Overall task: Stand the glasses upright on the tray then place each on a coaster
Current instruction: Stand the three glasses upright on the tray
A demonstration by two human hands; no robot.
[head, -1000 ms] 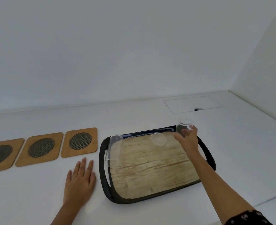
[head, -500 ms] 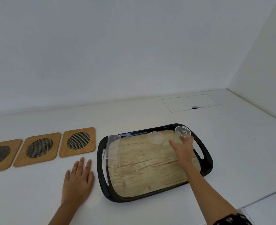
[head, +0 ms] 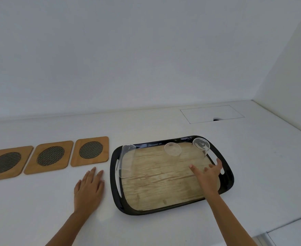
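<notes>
Right hand (head: 209, 173): withdrawn from far-right-corner glass (head: 200, 144) since a second ago, fingers spread, holding nothing. That glass now upright on tray (head: 227, 180). Far-edge glass (head: 172, 149), left-edge glass (head: 125, 161): apparently unrighted. Left hand (head: 89, 189): flat on desk, empty. Coasters (head: 90, 151): unoccupied.

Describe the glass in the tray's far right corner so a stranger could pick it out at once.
Find the black tray with the wood-look floor, right of the three wooden coasters. At its far right corner, just beyond the open right hand, a clear glass stands with its round rim facing up. The middle glass also stands along the far edge; the left glass lies on its side against the left rim.
</notes>
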